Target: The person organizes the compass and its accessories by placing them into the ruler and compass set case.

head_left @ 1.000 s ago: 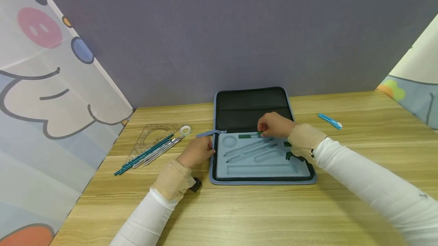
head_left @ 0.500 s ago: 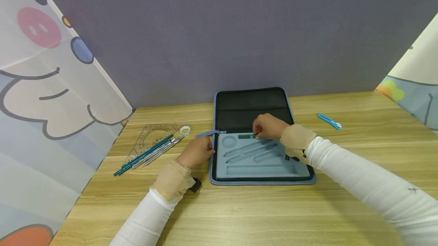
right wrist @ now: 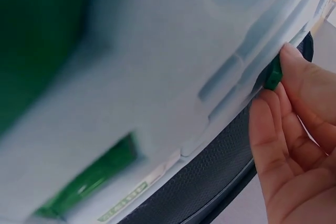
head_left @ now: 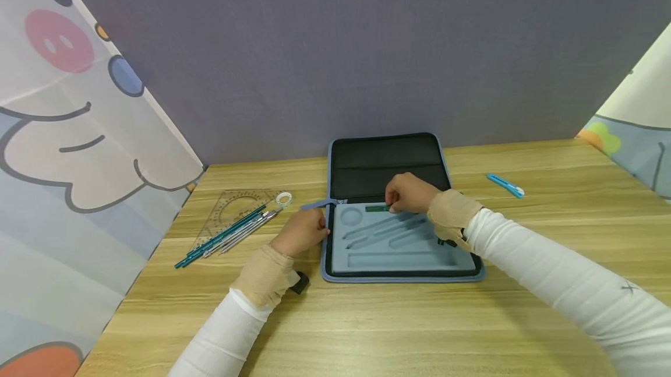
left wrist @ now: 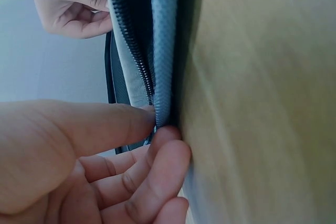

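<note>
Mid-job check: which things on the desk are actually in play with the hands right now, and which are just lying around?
In play:
open case, its left edge held by the left hand
green piece in the foam tray, pinched by the right hand

Lying about:
pens
clear protractor
tape roll
blue cutter

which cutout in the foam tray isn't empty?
The narrow slot along the tray's far edge, right of the round recess: a green bar sits in it, with the right hand pinching its end. The long cutouts nearer the person show bare foam.
</note>
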Action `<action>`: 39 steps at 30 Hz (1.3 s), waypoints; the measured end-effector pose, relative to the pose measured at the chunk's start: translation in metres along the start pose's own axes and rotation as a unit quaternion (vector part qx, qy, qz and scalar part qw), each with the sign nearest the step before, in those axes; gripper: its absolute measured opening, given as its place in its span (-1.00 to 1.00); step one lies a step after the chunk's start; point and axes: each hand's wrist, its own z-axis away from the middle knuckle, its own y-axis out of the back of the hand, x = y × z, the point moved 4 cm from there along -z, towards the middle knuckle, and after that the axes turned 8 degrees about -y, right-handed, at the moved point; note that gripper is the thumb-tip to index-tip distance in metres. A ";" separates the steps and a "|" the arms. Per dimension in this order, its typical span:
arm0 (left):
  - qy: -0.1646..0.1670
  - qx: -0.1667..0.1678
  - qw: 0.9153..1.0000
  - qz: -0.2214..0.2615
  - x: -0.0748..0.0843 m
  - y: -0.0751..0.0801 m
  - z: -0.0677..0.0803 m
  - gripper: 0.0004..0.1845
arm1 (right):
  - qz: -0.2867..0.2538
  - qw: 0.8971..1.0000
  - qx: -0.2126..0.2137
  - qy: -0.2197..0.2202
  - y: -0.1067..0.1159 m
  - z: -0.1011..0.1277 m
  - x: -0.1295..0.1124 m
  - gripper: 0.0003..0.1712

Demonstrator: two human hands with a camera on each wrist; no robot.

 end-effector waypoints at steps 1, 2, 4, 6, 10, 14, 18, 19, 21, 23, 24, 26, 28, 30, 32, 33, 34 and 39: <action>0.002 -0.002 1.000 0.000 0.000 0.000 0.000 -0.84 | 0.001 1.000 0.000 -0.001 0.000 0.000 0.000 -0.91; 0.004 -0.003 1.000 0.000 0.000 0.000 0.000 -0.84 | 0.002 1.000 0.000 -0.002 0.000 -0.001 0.000 -0.91; 0.005 -0.005 1.000 0.000 0.000 0.000 0.000 -0.85 | 0.005 1.000 -0.002 -0.003 -0.001 -0.001 0.000 -0.91; 0.006 -0.005 1.000 -0.001 0.000 0.000 0.001 -0.85 | 0.005 1.000 -0.004 -0.005 -0.001 0.000 0.000 -0.92; 0.008 -0.005 1.000 -0.001 0.000 0.000 0.001 -0.86 | 0.004 1.000 -0.007 -0.003 -0.001 0.001 0.001 -0.91; 0.007 -0.003 1.000 0.001 0.000 0.001 0.001 -0.86 | 0.006 1.000 -0.009 0.001 -0.001 0.002 0.001 -0.86; 0.006 -0.002 1.000 0.001 0.000 0.001 0.001 -0.85 | 0.011 1.000 -0.012 0.003 -0.001 0.002 -0.001 -0.84; 0.006 -0.003 1.000 0.000 -0.001 0.001 0.001 -0.85 | 0.015 1.000 -0.013 0.001 -0.001 0.002 -0.002 -0.83; 0.008 -0.004 1.000 -0.001 -0.001 0.001 0.001 -0.85 | 0.022 1.000 -0.014 -0.003 -0.001 0.002 -0.003 -0.82; 0.009 -0.004 1.000 -0.002 -0.001 0.001 0.001 -0.85 | 0.031 0.999 -0.016 -0.005 -0.002 0.002 -0.004 -0.81; 0.009 -0.004 1.000 -0.002 0.000 0.001 0.001 -0.85 | 0.034 0.999 -0.016 -0.006 -0.003 0.002 -0.004 -0.80; 0.010 -0.004 1.000 -0.002 0.000 0.001 0.001 -0.85 | 0.040 0.999 -0.017 -0.008 -0.003 0.002 -0.004 -0.78; 0.010 -0.003 1.000 -0.002 0.000 0.001 0.001 -0.85 | 0.043 0.999 -0.016 -0.008 -0.004 0.001 -0.004 -0.78; 0.011 -0.003 1.000 -0.002 0.000 0.001 0.001 -0.85 | 0.043 0.999 -0.016 -0.007 -0.004 0.001 -0.003 -0.77; 0.010 -0.003 1.000 -0.002 0.000 0.001 0.001 -0.85 | 0.042 0.999 -0.014 -0.010 -0.005 0.001 -0.003 -0.77; 0.010 -0.002 1.000 -0.002 0.000 0.001 0.001 -0.85 | 0.042 0.999 -0.013 -0.008 -0.005 0.001 -0.003 -0.76; 0.010 -0.002 1.000 -0.002 0.000 0.001 0.001 -0.85 | 0.044 0.999 -0.011 -0.006 -0.005 0.001 -0.004 -0.76; 0.009 -0.003 1.000 0.000 0.000 0.001 0.001 -0.85 | 0.057 0.998 -0.005 0.000 -0.005 0.001 -0.005 -0.75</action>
